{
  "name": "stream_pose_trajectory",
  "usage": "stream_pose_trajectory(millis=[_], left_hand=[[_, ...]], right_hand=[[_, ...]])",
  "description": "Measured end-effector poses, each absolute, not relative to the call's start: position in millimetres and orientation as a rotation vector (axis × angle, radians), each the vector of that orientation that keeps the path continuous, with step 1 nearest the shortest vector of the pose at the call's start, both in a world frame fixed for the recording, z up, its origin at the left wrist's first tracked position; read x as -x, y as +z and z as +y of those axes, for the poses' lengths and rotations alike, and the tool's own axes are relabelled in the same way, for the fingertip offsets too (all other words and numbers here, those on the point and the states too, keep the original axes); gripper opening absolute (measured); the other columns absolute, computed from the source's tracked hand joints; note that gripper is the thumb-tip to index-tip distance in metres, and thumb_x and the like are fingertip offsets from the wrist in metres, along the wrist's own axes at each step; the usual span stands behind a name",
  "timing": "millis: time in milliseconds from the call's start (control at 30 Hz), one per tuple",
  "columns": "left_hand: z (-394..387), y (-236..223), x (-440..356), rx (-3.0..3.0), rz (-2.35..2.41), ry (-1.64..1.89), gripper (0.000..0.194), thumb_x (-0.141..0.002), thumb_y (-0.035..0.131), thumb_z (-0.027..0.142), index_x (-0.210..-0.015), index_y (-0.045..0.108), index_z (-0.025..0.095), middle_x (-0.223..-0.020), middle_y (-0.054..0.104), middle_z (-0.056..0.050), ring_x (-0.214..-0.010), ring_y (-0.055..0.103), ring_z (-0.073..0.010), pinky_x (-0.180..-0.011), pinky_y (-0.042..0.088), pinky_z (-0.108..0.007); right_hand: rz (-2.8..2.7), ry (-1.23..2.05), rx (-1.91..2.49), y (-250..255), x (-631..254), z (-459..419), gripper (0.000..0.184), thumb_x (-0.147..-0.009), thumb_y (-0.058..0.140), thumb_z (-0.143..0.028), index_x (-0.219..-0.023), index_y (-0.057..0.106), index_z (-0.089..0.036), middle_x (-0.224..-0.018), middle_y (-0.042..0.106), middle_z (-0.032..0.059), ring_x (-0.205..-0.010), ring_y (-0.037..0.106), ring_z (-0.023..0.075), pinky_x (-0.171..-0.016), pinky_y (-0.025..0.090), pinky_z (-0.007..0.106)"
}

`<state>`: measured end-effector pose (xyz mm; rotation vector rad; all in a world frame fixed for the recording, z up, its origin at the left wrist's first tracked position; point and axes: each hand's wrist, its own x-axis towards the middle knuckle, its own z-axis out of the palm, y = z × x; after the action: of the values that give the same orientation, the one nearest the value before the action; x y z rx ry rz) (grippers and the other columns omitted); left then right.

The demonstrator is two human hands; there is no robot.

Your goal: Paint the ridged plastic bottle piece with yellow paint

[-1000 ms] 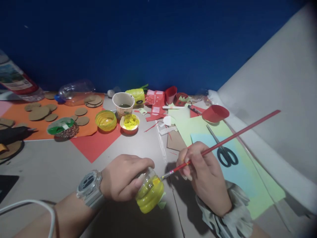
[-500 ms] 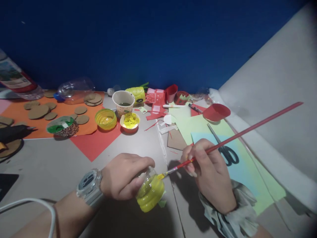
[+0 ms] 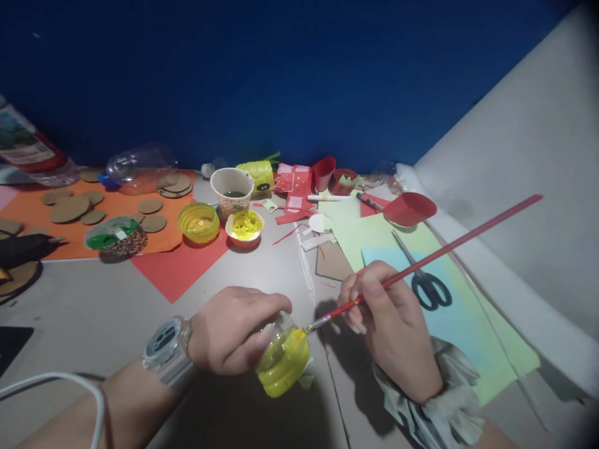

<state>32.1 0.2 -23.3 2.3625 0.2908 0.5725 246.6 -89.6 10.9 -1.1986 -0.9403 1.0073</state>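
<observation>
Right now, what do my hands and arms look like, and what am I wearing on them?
Your left hand and right hand are gloveless. The left wrist has a translucent watch with a dark face; the right, a gathered, pale grey-green fabric band. A white cable loops by the left forearm.

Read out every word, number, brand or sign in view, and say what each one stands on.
No text here can be read.
Large red-labelled clear plastic bottle: label too blurred to read.
Wristwatch with a clear band: dial too small and blurred to read.
White patterned paper cup: no readable words in its print.
</observation>
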Motion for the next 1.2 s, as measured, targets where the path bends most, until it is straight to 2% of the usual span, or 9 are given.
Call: stream_pose_trajectory(millis=[100, 267, 533, 800, 1000, 1200], left_hand=[[0.5, -25.2, -31.7, -2.349, 0.280, 0.575, 0.054, -0.103, 0.011, 0.054, -0.110, 0.051, 0.019, -0.079, 0.068, -0.005, -0.065, 0.061, -0.0202, -0.063, 0.046, -0.030], [1.3, -22.8, -33.2, -2.375, 0.283, 0.590, 0.052, -0.103, 0.012, 0.052, -0.107, 0.052, 0.019, -0.077, 0.067, -0.004, -0.063, 0.060, -0.0194, -0.061, 0.045, -0.030], [1.5, -22.6, -33.2, -2.402, 0.280, 0.590, 0.053, -0.103, 0.010, 0.053, -0.107, 0.052, 0.019, -0.075, 0.068, -0.005, -0.062, 0.061, -0.0199, -0.060, 0.046, -0.030], [1.5, -24.1, -33.6, -2.392, 0.265, 0.637, 0.053, -0.104, 0.011, 0.051, -0.109, 0.052, 0.019, -0.079, 0.070, -0.006, -0.064, 0.063, -0.0203, -0.061, 0.047, -0.030], [1.3, -26.0, -33.2, -2.385, 0.255, 0.674, 0.051, -0.104, 0.012, 0.051, -0.110, 0.051, 0.019, -0.078, 0.070, -0.006, -0.064, 0.063, -0.0202, -0.060, 0.048, -0.029], [1.1, -25.8, -34.4, -2.376, 0.260, 0.669, 0.052, -0.104, 0.011, 0.052, -0.109, 0.051, 0.019, -0.076, 0.068, -0.005, -0.062, 0.061, -0.0196, -0.060, 0.047, -0.030]], right_hand=[[-0.924, 0.984, 1.202, 12.0, -246.9, -87.8, 0.029, -0.099, 0.059, -0.039, -0.076, 0.055, -0.023, -0.054, 0.052, -0.0067, -0.046, 0.046, 0.0072, -0.044, 0.034, 0.020], [-0.946, 1.037, 1.114, 12.3, -242.8, -90.1, 0.028, -0.100, 0.058, -0.036, -0.076, 0.056, -0.023, -0.055, 0.051, -0.0064, -0.046, 0.046, 0.0079, -0.048, 0.038, 0.023], [-1.041, 1.058, 1.022, 15.8, -236.0, -99.0, 0.022, -0.101, 0.056, -0.033, -0.081, 0.059, -0.023, -0.059, 0.054, -0.0048, -0.049, 0.048, 0.0089, -0.048, 0.035, 0.023], [-0.926, 0.909, 1.175, 21.0, -242.5, -93.8, 0.027, -0.099, 0.059, -0.034, -0.074, 0.057, -0.025, -0.054, 0.050, -0.0051, -0.044, 0.047, 0.0111, -0.042, 0.034, 0.026], [-1.051, 1.022, 0.953, 19.1, -239.3, -94.5, 0.022, -0.100, 0.057, -0.032, -0.081, 0.062, -0.023, -0.055, 0.054, -0.0050, -0.046, 0.049, 0.0100, -0.043, 0.037, 0.023], [-1.018, 1.035, 1.067, 12.6, -241.4, -95.9, 0.024, -0.101, 0.056, -0.033, -0.080, 0.057, -0.022, -0.055, 0.054, -0.0058, -0.048, 0.051, 0.0079, -0.046, 0.040, 0.019]])
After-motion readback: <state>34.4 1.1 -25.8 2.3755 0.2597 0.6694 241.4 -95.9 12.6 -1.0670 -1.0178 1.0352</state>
